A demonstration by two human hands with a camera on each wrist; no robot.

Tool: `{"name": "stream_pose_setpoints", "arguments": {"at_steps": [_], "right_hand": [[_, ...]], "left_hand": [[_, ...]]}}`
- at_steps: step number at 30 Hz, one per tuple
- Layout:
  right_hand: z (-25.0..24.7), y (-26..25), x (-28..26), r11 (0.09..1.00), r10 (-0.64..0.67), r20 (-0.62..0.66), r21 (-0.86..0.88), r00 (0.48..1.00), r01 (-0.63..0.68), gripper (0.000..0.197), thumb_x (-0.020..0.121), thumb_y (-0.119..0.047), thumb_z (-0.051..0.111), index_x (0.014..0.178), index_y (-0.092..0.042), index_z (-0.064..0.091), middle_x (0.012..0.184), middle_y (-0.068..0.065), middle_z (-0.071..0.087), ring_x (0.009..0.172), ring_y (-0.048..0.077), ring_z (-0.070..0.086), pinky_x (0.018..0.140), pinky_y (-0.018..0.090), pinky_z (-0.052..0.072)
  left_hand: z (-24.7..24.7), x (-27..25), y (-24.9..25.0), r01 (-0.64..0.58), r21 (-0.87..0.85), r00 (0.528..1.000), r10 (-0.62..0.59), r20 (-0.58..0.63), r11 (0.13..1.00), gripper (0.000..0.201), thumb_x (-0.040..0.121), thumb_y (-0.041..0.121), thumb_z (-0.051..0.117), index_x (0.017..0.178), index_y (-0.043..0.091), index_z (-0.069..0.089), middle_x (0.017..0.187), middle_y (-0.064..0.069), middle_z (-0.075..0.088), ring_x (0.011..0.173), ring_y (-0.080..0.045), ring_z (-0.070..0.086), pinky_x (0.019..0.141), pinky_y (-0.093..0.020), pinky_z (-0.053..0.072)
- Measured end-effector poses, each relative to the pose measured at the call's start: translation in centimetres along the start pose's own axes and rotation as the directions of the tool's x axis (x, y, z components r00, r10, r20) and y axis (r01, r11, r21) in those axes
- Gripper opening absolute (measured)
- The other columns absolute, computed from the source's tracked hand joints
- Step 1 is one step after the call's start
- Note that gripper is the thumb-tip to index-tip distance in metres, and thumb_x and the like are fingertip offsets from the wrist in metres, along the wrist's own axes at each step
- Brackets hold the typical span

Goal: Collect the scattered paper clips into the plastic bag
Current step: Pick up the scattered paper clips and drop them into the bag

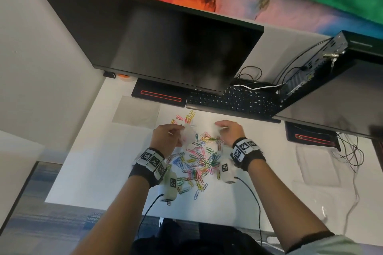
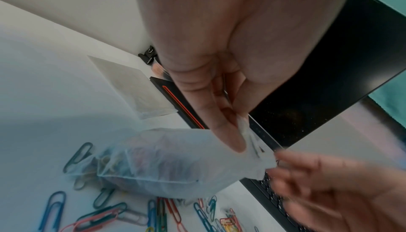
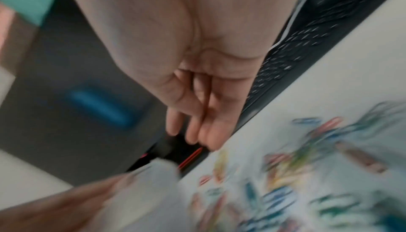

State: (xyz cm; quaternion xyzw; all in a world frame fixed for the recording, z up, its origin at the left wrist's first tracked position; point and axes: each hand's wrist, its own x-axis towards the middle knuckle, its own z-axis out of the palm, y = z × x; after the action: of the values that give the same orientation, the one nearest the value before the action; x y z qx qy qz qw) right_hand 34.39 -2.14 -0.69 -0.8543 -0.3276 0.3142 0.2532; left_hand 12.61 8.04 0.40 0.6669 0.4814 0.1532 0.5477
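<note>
Colourful paper clips (image 1: 199, 163) lie scattered on the white desk (image 1: 99, 161), mostly between my two wrists. My left hand (image 1: 165, 134) pinches the top edge of a small translucent plastic bag (image 1: 189, 133) between thumb and fingers (image 2: 219, 123). The bag (image 2: 171, 163) hangs down with several clips inside, and its bottom sits among loose clips (image 2: 98, 216). My right hand (image 1: 228, 130) hovers just right of the bag's mouth. Its fingers (image 3: 197, 123) are fairly straight and hold nothing in the blurred right wrist view. Blurred clips (image 3: 285, 192) lie below it.
A dark monitor (image 1: 165, 43) leans over the back of the desk, its black base (image 1: 159, 95) and a keyboard (image 1: 238, 101) just beyond the clips. A flat grey sheet (image 1: 136, 112) lies at the back left. A small computer (image 1: 310, 68) and cables (image 1: 350, 155) are on the right.
</note>
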Motion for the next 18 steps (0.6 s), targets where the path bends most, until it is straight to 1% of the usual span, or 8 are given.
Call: {"name": "stream_pose_setpoints", "arguments": {"at_steps": [2,3,7,9,11,12,16,18], "right_hand": [[0.5,2.7,1.0,0.958,0.071,0.038,-0.283,0.997,-0.057,0.044,0.095,-0.016,0.053,0.139,-0.013,0.047,0.144,0.010,0.047,0.130,0.028,0.046,0.105,0.033,0.038],[1.2,3.7,1.1,0.939,0.057,0.080,-0.342,0.995,-0.026,0.050,0.097,-0.021,0.050,0.144,-0.013,0.037,0.150,0.011,0.038,0.136,0.029,0.038,0.110,0.035,0.033],[5.1,5.1,0.3,0.872,-0.167,0.234,-0.418,0.958,0.254,0.059,0.099,-0.029,0.044,0.152,-0.023,0.019,0.160,0.010,0.013,0.147,0.030,0.013,0.117,0.041,0.017],[6.2,4.7,-0.2,0.751,-0.268,0.286,-0.535,0.920,0.386,0.064,0.094,-0.020,0.052,0.150,-0.025,0.021,0.158,0.012,0.018,0.142,0.037,0.021,0.115,0.044,0.025],[6.8,4.2,-0.3,0.620,-0.332,0.309,-0.641,0.891,0.453,0.072,0.083,-0.005,0.061,0.146,-0.023,0.030,0.148,0.013,0.029,0.129,0.036,0.038,0.103,0.043,0.044],[7.0,4.0,-0.3,0.597,-0.344,0.310,-0.657,0.886,0.461,0.071,0.078,0.000,0.062,0.142,-0.020,0.036,0.141,0.012,0.036,0.121,0.033,0.044,0.096,0.040,0.050],[6.6,4.3,0.3,0.575,-0.382,0.300,-0.664,0.874,0.479,0.037,0.083,0.004,0.057,0.118,-0.008,0.062,0.113,0.009,0.058,0.102,0.026,0.056,0.088,0.032,0.051],[5.9,4.7,0.6,0.695,-0.348,0.201,-0.600,0.916,0.396,0.032,0.085,0.003,0.058,0.111,-0.011,0.070,0.107,0.007,0.064,0.097,0.024,0.063,0.087,0.027,0.052]], "left_hand": [[0.0,-0.1,-0.1,0.001,0.000,1.000,-0.001,-0.003,1.000,0.026,0.098,0.005,0.050,0.100,0.016,0.074,0.073,-0.001,0.073,0.063,-0.017,0.073,0.068,-0.026,0.062],[0.0,-0.1,-0.1,0.005,-0.002,1.000,-0.005,-0.003,1.000,0.026,0.098,0.006,0.050,0.100,0.017,0.074,0.073,-0.002,0.074,0.063,-0.017,0.073,0.068,-0.025,0.062],[0.4,-0.4,-0.2,0.023,-0.024,1.000,-0.024,-0.003,0.999,0.025,0.098,0.006,0.051,0.099,0.015,0.074,0.073,-0.004,0.074,0.061,-0.018,0.073,0.065,-0.023,0.061],[0.5,-0.3,-0.2,0.028,-0.023,1.000,-0.028,0.000,0.999,0.026,0.098,0.005,0.051,0.100,0.015,0.075,0.074,-0.005,0.074,0.061,-0.017,0.073,0.065,-0.024,0.062],[0.6,-0.3,-0.3,0.034,-0.023,0.999,-0.034,0.001,0.999,0.026,0.097,0.005,0.050,0.100,0.015,0.075,0.075,-0.006,0.074,0.061,-0.018,0.073,0.065,-0.026,0.062],[0.7,-0.4,-0.3,0.036,-0.027,0.999,-0.036,0.001,0.999,0.027,0.097,0.005,0.050,0.100,0.015,0.075,0.076,-0.007,0.074,0.062,-0.018,0.073,0.066,-0.028,0.063],[0.8,-0.7,-0.3,0.046,-0.037,0.999,-0.046,0.004,0.998,0.028,0.097,0.004,0.050,0.099,0.016,0.075,0.076,-0.007,0.074,0.065,-0.020,0.074,0.070,-0.032,0.064],[0.9,-0.8,-0.4,0.056,-0.040,0.998,-0.056,0.005,0.998,0.028,0.097,0.004,0.049,0.101,0.014,0.075,0.076,-0.007,0.074,0.067,-0.022,0.074,0.071,-0.032,0.064]]}}
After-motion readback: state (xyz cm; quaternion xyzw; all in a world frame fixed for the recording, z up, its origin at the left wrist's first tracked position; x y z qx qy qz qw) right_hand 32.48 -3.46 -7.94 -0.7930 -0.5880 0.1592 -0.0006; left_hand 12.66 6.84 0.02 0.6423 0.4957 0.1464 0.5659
